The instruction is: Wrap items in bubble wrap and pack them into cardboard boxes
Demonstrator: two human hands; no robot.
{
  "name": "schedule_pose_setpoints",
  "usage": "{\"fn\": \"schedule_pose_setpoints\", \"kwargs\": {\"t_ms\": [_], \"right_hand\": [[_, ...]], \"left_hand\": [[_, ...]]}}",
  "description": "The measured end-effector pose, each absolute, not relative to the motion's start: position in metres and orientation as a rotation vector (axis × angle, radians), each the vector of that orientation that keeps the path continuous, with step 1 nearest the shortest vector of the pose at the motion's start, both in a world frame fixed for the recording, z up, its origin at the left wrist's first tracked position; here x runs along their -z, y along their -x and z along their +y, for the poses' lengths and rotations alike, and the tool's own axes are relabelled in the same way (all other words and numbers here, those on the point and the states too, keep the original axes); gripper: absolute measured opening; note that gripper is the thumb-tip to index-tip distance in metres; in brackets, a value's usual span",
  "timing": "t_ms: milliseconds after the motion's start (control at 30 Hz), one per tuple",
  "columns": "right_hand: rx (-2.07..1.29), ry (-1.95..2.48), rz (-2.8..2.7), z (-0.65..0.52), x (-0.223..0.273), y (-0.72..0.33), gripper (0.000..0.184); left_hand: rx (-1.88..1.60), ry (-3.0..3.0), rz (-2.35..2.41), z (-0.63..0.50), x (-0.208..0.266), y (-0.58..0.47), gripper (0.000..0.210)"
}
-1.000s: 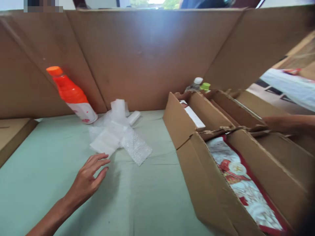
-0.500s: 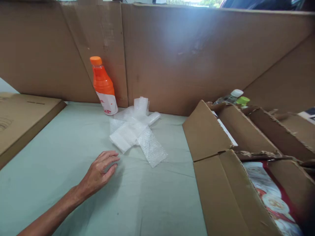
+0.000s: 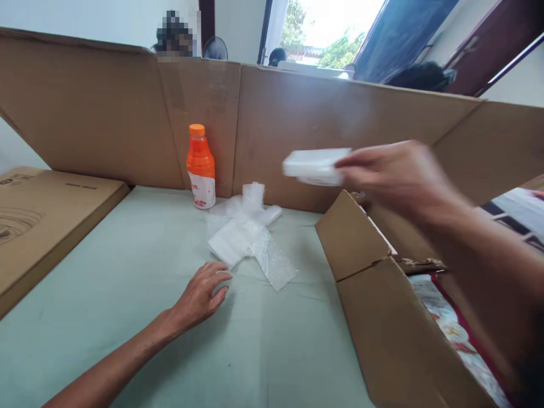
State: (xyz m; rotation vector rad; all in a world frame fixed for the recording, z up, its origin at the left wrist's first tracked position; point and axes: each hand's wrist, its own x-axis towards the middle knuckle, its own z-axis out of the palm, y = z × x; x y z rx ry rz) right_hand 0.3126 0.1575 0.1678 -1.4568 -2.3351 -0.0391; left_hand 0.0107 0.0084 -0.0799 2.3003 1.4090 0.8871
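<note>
Blurred by motion, my right hand (image 3: 391,173) pinches a flat white folded packet (image 3: 317,165) by its right end, above the left side of the open cardboard box. What the packet is made of I cannot make out. My left hand (image 3: 206,294) holds nothing, its fingers loosely apart just over the pale green cloth (image 3: 170,243). Just beyond those fingertips lies a loose heap of clear bubble wrap bags (image 3: 272,258) with a white folded piece (image 3: 232,241) among them. Behind the heap stands an upright bottle of orange liquid (image 3: 201,170) with an orange cap.
The divided cardboard box (image 3: 382,323) on the right has its flaps up and holds a red-and-white printed packet (image 3: 453,328). A flat carton (image 3: 63,209) lies at left. A tall cardboard wall (image 3: 289,119) closes the back; people's heads (image 3: 277,55) show beyond it.
My right hand has come into view over the box with the white packet. The view has tilted up, showing the room past the wall. My left hand keeps its place near the heap.
</note>
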Motion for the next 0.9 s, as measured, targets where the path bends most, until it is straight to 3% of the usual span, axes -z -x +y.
{"fn": "schedule_pose_setpoints", "kwargs": {"t_ms": [133,267,367,467,567,800,900], "right_hand": [[-0.279,1.63,-2.54,0.157,-0.134,-0.249,0.024],[-0.476,1.7,-2.836,0.127,-0.055,-0.246,0.026],[-0.471,1.694,-2.866,0.095,0.009,-0.258,0.048],[-0.29,1.658,-2.897,0.091,0.054,-0.253,0.049],[-0.112,1.637,-2.832,0.122,0.07,-0.235,0.04],[-0.095,1.716,-2.669,0.186,0.062,-0.214,0.026],[-0.082,1.735,-2.584,0.167,0.062,-0.218,0.025]], "left_hand": [[-0.815,-2.405,1.434,0.013,0.074,0.0,0.032],[-0.664,-2.535,1.457,0.023,0.073,0.003,0.042],[-0.481,-2.581,1.445,0.037,0.084,-0.003,0.042],[-0.39,-2.571,1.48,0.058,0.099,-0.008,0.04],[-0.393,-2.561,1.542,0.086,0.105,-0.004,0.039],[-0.395,-2.588,1.674,0.131,0.094,0.024,0.023],[-0.449,-2.573,1.757,0.123,0.096,0.03,0.034]]}}
